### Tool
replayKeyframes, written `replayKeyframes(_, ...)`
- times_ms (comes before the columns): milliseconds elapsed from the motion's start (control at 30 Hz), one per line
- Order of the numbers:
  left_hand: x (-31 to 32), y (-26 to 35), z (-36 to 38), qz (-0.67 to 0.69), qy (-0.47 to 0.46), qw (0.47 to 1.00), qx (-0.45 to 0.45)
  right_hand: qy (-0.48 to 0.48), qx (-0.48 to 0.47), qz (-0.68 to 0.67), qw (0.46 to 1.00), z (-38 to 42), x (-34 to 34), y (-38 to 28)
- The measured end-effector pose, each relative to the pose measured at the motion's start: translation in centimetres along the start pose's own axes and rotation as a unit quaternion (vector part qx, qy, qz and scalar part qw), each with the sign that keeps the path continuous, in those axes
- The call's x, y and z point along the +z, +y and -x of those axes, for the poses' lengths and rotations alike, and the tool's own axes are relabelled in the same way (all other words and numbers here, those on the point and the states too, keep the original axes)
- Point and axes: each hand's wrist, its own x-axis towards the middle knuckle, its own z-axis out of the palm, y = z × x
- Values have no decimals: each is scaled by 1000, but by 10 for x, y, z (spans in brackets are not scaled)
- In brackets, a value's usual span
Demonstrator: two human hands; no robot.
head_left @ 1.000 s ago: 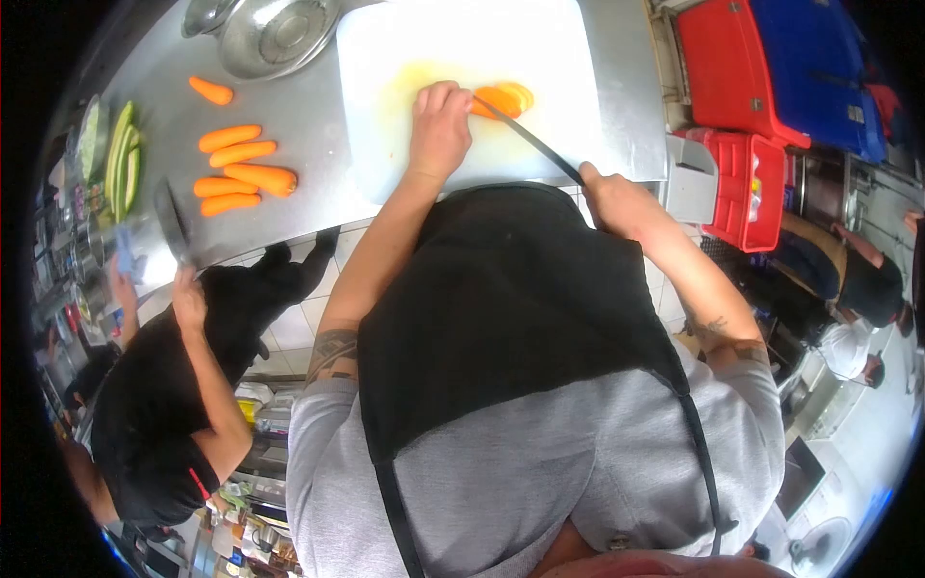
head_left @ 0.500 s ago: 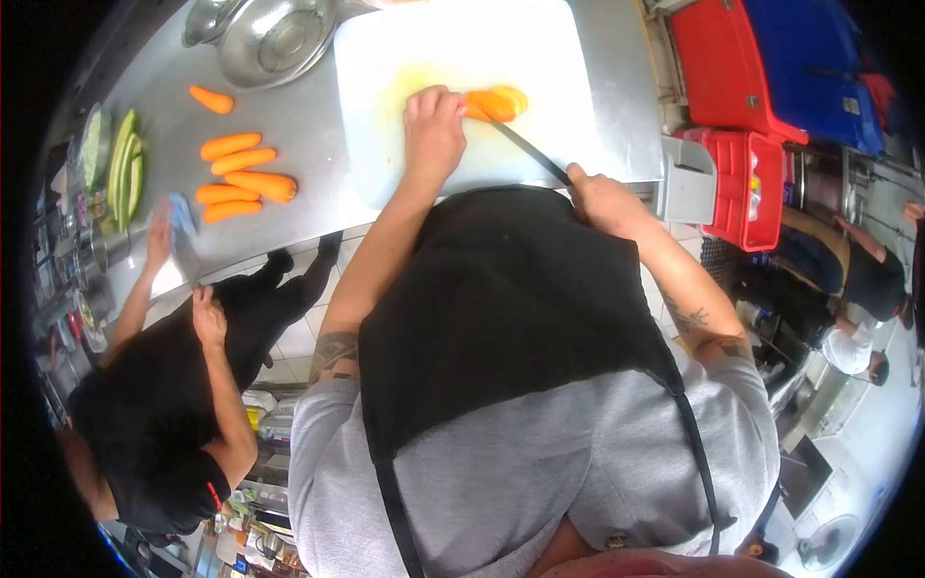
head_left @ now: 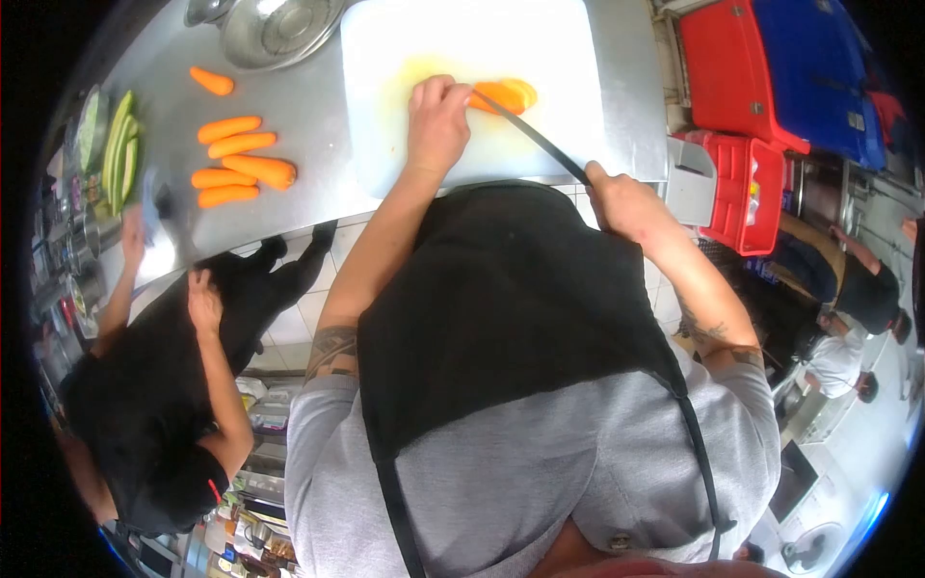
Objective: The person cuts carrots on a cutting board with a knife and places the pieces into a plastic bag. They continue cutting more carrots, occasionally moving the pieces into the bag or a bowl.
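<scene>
My right hand is closed round the handle of a long kitchen knife. Its blade reaches up and left across a peeled carrot on a white cutting board. The curled fingers of my left hand hold the carrot at its left end, close by the knife tip. Thin round carrot slices lean together at the other end. Under the carrot the board is stained yellow.
Several whole carrots lie on the steel table left of the board. Beyond are metal bowls and green vegetable strips. A co-worker stands at the left. Red crates stand at the right.
The knife tip has shifted left along the carrot toward my left fingers, and my right hand has moved slightly right. The co-worker's far hand has moved left; the blue cloth no longer shows there.
</scene>
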Motion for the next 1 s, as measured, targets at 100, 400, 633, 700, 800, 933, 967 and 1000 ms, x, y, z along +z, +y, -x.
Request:
replayKeyframes(100,0,0,0,1,-1,1000,-1,23,-11,0,1000,5,-3,1)
replayKeyframes(400,0,2,-1,-21,-13,1000,-7,17,-15,23,999,13,-16,-6)
replayKeyframes(633,3,0,2,-19,-30,999,-16,-2,-44,-32,999,-32,31,13)
replayKeyframes(700,1,2,2,-39,-40,998,-13,1,-50,-40,998,-38,39,17)
replayKeyframes(800,-4,8,0,-71,-71,995,0,6,-56,-29,998,-38,46,19)
replayKeyframes(933,-2,7,-1,-45,-52,998,-6,5,-39,-25,999,-32,37,13)
replayKeyframes(967,0,6,-2,-27,-35,999,-14,1,-29,-26,999,-28,30,9)
replayKeyframes(1000,-1,5,-3,-10,-20,999,-23,14,-26,-23,999,-25,25,6)
